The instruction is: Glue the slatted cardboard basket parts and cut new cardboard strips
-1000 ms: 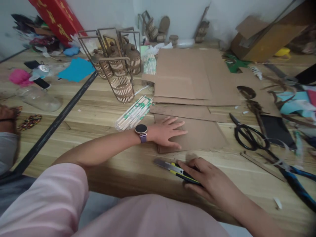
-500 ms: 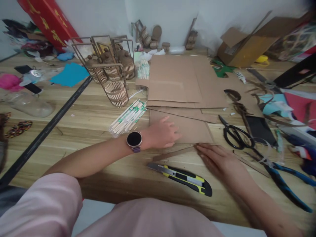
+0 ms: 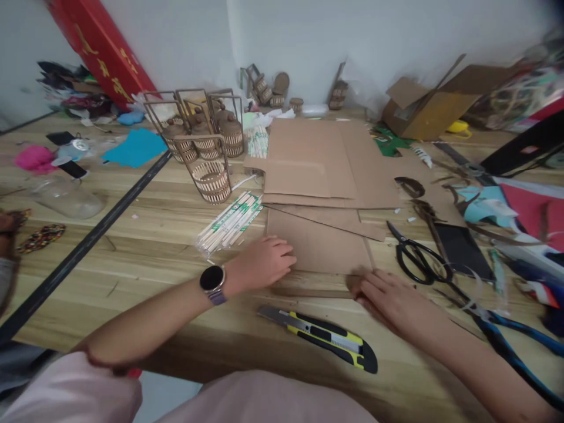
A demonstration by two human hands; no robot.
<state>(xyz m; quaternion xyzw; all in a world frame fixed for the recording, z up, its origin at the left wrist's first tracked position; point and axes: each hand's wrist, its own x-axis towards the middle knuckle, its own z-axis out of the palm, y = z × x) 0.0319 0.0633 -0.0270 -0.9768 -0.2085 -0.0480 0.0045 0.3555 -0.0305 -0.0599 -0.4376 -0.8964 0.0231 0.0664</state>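
Note:
My left hand point(image 3: 264, 261), below a watch on the wrist, rests by the left edge of a flat cardboard piece point(image 3: 319, 244), fingers apart and nothing in it. My right hand point(image 3: 385, 294) has its fingers bent together on the right end of a narrow brown strip point(image 3: 315, 293), near the cardboard's lower right corner. The strip lies along the cardboard's near edge. Nearer to me is a yellow and black utility knife point(image 3: 330, 338) with its blade out. Larger cardboard sheets point(image 3: 304, 153) lie stacked behind.
Small woven baskets with frames point(image 3: 211, 179) and a bundle of wrapped sticks point(image 3: 231, 220) stand and lie at left. Black scissors point(image 3: 416, 258) and blue-handled pliers point(image 3: 497, 332) lie at right. An open carton point(image 3: 432, 108) is at the back right. Another person's hand point(image 3: 6, 223) shows at far left.
My left hand has moved left and nearer to me, off the cardboard's middle. The strip has swung from slanted to nearly parallel with the cardboard edge. The camera view has shifted a little.

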